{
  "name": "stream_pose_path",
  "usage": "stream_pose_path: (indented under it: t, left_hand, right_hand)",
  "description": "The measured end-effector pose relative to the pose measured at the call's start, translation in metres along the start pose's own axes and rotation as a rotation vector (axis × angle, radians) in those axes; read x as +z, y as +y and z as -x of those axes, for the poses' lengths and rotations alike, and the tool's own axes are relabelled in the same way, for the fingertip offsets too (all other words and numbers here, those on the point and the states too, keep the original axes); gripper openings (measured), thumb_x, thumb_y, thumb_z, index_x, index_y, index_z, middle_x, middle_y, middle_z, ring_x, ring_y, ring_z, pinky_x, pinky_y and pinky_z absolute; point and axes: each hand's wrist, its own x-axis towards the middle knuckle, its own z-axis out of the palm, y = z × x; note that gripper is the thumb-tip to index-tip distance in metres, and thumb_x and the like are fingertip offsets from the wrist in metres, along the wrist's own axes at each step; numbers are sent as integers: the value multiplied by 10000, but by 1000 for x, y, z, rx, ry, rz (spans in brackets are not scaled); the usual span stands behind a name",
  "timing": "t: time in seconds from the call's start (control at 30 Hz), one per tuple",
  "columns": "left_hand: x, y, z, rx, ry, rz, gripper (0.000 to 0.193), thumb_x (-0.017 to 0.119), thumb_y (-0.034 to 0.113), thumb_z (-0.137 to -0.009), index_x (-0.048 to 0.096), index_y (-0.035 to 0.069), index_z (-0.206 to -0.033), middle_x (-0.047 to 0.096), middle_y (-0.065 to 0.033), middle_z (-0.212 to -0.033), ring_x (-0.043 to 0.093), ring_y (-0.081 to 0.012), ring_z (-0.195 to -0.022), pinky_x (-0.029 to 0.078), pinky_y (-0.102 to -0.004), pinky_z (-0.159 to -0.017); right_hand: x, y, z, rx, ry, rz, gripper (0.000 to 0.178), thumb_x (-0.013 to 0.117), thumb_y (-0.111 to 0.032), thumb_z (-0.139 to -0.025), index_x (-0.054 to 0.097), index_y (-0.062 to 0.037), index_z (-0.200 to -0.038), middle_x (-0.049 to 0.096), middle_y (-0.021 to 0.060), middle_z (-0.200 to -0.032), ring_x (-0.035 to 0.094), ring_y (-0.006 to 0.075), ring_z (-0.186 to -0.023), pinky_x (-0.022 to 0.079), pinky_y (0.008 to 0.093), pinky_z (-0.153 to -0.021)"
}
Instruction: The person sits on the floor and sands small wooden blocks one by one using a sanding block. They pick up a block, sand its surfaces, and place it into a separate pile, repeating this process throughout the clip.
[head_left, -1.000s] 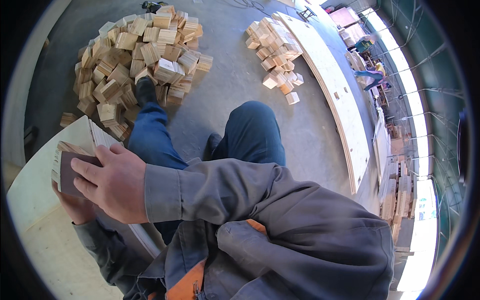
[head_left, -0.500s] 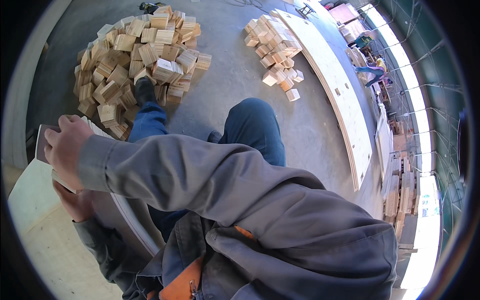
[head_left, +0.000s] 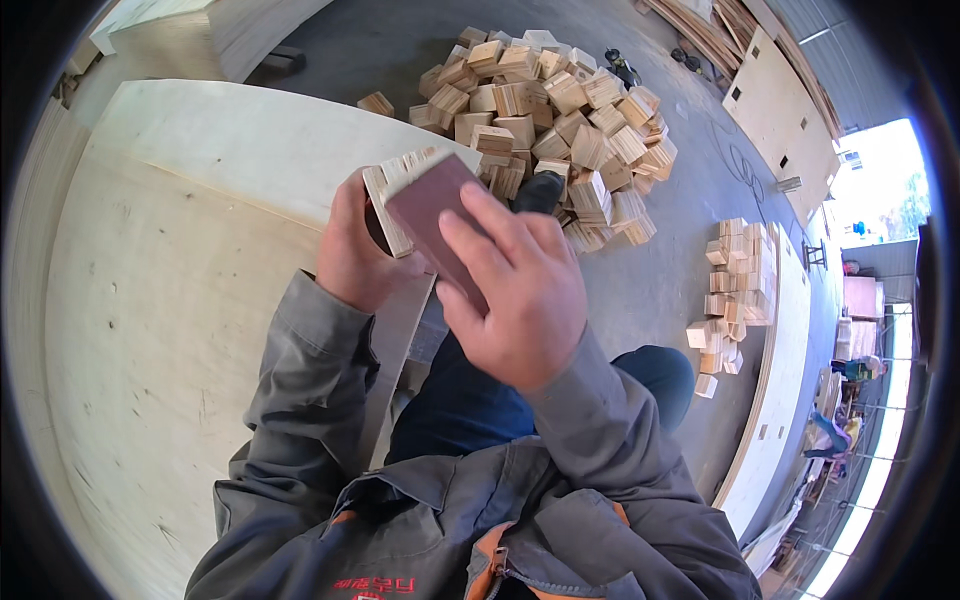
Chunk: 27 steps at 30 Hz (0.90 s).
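We have both hands together near the far right corner of the big pale panel (head_left: 200, 260), and what matters is how one piece lies across the other. Our left hand (head_left: 352, 245) is wrapped around the left side of a layered wood block (head_left: 387, 213), thumb and palm closed on it, though the fingers behind are hidden. Just to the right of that grip, a maroon-faced slab (head_left: 432, 215) overlaps the block and looks to touch it; the contact itself is out of sight. Its long axis slants from upper left to lower right, its upper end toward the panel's far edge and its lower end toward our right palm. Our right hand (head_left: 525, 285) is the nearer one to it, coming in from the right, fingers parted over the maroon face and thumb along the lower part, so we have it held from that side. In this view both pieces overlap the panel by its far right corner; we cannot tell whether either rests on it. Past that corner, on the floor (head_left: 640, 300), lies a heap of wood blocks (head_left: 515, 98), with our dark shoe (head_left: 540, 193) at its near side.
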Motion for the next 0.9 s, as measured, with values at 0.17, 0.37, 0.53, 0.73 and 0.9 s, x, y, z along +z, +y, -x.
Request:
stream_pose_path:
  t: [0.17, 0.37, 0.53, 0.73, 0.9]
  left_hand:
    - [1, 15, -3, -15, -31, -31, 940, 932, 5, -731, 443, -12, -1534, 640, -163, -1428, 651, -252, -1324, 534, -402, -1130]
    - [0, 8, -3, -1, 21, -133, 948, 973, 105, -721, 464, 18, -1516, 648, -183, -1378, 678, -328, -1270, 555, -438, -1085]
    - [7, 4, -2, 10, 56, -146, 961, 975, 129, -690, 486, 54, -1514, 639, -225, -1336, 666, -432, -1241, 570, -479, -1046]
    - [2, -2, 4, -23, 79, -113, 987, 977, 121, -665, 488, 54, -1520, 633, -226, -1337, 653, -429, -1263, 571, -487, -1055]
    - [5, 2, -1, -34, 73, -85, 975, 988, 122, -670, 492, 37, -1505, 622, -218, -1355, 643, -415, -1274, 550, -484, -1085]
  right_hand:
    - [32, 25, -69, 14, 36, 22, 579, 834, -214, -850, 742, -87, -1407, 678, 169, -1511, 673, 425, -1186, 563, 501, -1051]
    - [45, 31, -79, 38, 59, 68, 550, 782, -253, -896, 727, -108, -1424, 665, 130, -1529, 670, 411, -1201, 563, 514, -1059]
    - [7, 11, -10, -24, 17, 52, 624, 848, -211, -854, 714, -71, -1447, 632, 157, -1568, 650, 388, -1176, 558, 503, -1036]
    - [-9, -10, 12, -34, -67, 7, 638, 864, -188, -823, 719, -79, -1434, 632, 154, -1567, 640, 386, -1161, 551, 499, -1030]
    - [24, 16, -45, -49, 16, 51, 600, 829, -224, -849, 722, -109, -1428, 644, 142, -1555, 663, 392, -1181, 562, 508, -1045]
